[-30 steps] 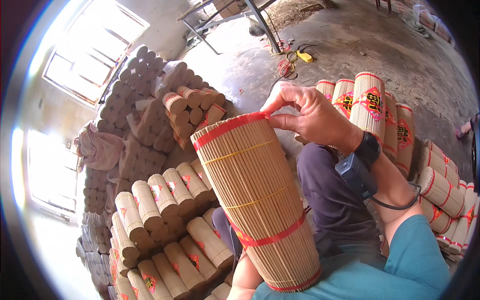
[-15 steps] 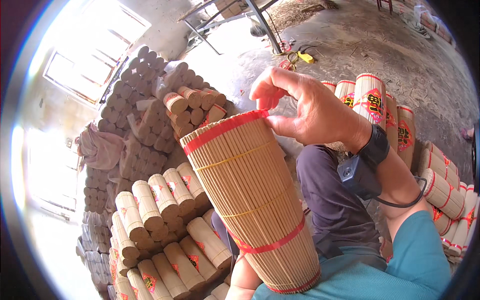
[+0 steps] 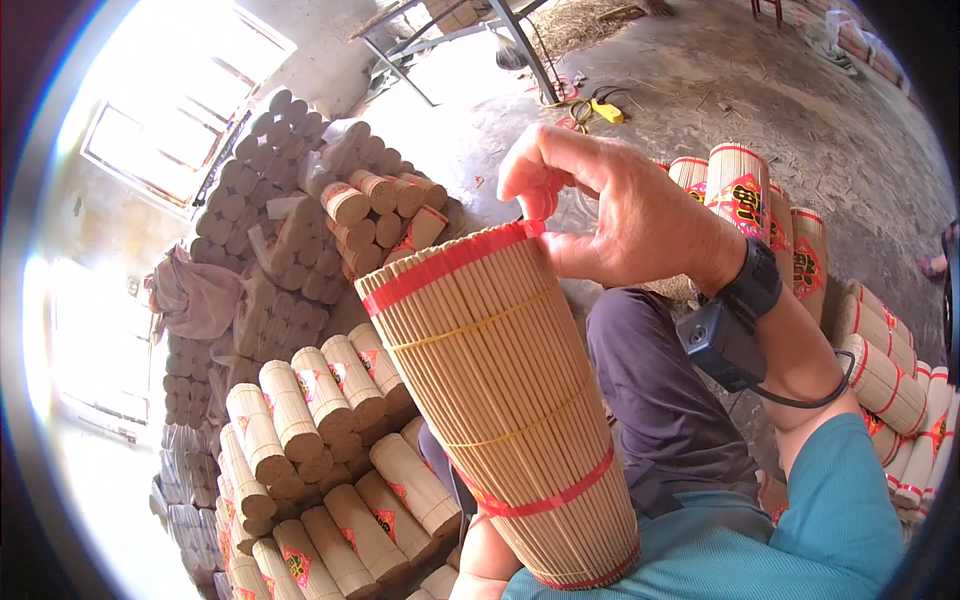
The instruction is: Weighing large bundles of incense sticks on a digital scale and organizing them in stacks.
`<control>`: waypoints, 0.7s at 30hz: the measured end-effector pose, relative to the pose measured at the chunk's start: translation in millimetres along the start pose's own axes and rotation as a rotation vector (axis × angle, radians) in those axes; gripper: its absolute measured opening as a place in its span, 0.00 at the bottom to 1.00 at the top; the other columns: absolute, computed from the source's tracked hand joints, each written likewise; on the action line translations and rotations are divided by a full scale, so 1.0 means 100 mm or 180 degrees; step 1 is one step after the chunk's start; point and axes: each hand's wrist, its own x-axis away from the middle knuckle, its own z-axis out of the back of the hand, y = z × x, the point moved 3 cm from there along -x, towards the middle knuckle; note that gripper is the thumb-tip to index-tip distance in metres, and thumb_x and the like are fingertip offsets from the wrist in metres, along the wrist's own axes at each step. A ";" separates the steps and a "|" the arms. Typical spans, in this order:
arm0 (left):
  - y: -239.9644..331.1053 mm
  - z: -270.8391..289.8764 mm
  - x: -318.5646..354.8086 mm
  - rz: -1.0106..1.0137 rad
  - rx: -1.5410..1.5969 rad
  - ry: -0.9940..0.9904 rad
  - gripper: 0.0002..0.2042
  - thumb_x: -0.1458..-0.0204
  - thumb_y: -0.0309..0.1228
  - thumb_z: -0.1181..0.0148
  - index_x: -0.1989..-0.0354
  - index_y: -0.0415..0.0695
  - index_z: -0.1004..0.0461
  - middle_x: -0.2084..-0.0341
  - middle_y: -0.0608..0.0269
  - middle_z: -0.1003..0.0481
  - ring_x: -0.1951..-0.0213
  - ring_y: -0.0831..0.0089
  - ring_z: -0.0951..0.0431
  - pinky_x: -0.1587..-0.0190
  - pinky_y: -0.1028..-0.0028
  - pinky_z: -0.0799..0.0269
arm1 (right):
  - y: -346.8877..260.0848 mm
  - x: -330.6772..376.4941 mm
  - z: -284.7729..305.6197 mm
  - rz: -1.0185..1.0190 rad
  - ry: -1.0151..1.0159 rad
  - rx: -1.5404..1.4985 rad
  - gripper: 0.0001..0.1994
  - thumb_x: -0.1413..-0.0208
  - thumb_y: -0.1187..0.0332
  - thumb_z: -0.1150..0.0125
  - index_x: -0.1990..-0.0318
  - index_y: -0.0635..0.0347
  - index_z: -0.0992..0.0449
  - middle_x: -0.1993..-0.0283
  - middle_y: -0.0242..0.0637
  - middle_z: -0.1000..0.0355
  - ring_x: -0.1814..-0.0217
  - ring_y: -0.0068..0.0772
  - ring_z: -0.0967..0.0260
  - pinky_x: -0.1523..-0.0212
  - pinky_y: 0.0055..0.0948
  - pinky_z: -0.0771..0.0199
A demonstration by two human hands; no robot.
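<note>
A large round bundle of thin wooden sticks (image 3: 500, 370) leans across my lap, its wide end up and tilted left. Thin yellow bands and red strips run round it. My right hand (image 3: 620, 205) is at the top rim, thumb and fingers bent together around the end of the red strip (image 3: 450, 262). The left forearm (image 3: 485, 562) comes up from the lower edge behind the bundle, and the bundle hides that hand's fingers. A strapped device (image 3: 725, 340) sits on my right wrist.
Stacked stick bundles (image 3: 325, 395) with red labels fill the lower left. Grey-brown bundles (image 3: 250, 190) are piled behind, by the window. More red-banded bundles (image 3: 740, 190) stand at the right. A metal frame (image 3: 520, 45) and a yellow object (image 3: 607, 110) are on the far floor.
The bundle's top has shifted slightly left. My right hand stays at the rim with its fingers a little changed in pose.
</note>
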 end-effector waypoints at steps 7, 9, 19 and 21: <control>-0.02 -0.02 0.01 0.0021 -0.0009 0.0003 0.39 0.46 0.57 0.51 0.33 0.42 0.52 0.48 0.41 0.35 0.51 0.48 0.27 0.53 0.52 0.26 | 0.02 0.03 0.02 -0.0010 0.0009 -0.0002 0.15 0.57 0.74 0.34 0.60 0.61 0.31 0.69 0.30 0.32 0.65 0.22 0.33 0.58 0.26 0.31; -0.02 -0.02 0.02 0.0029 -0.0010 0.0010 0.39 0.45 0.57 0.51 0.33 0.42 0.52 0.48 0.41 0.34 0.52 0.48 0.27 0.53 0.52 0.26 | 0.03 0.03 0.01 0.0130 0.0207 -0.0005 0.14 0.59 0.74 0.39 0.62 0.62 0.30 0.73 0.35 0.31 0.69 0.28 0.31 0.65 0.28 0.29; -0.02 0.00 0.03 0.0088 0.0013 0.0038 0.39 0.45 0.56 0.51 0.33 0.42 0.52 0.50 0.40 0.34 0.53 0.47 0.26 0.55 0.52 0.25 | 0.01 0.23 -0.06 -0.0025 0.0536 0.0183 0.17 0.58 0.76 0.41 0.57 0.61 0.32 0.73 0.35 0.32 0.67 0.29 0.30 0.67 0.30 0.29; -0.01 0.00 0.04 0.0083 0.0007 0.0058 0.39 0.45 0.56 0.51 0.33 0.42 0.52 0.50 0.39 0.33 0.54 0.47 0.26 0.55 0.52 0.24 | 0.06 0.26 -0.11 -0.0215 0.0462 -0.0627 0.21 0.56 0.77 0.45 0.51 0.61 0.35 0.62 0.33 0.33 0.59 0.24 0.34 0.50 0.29 0.33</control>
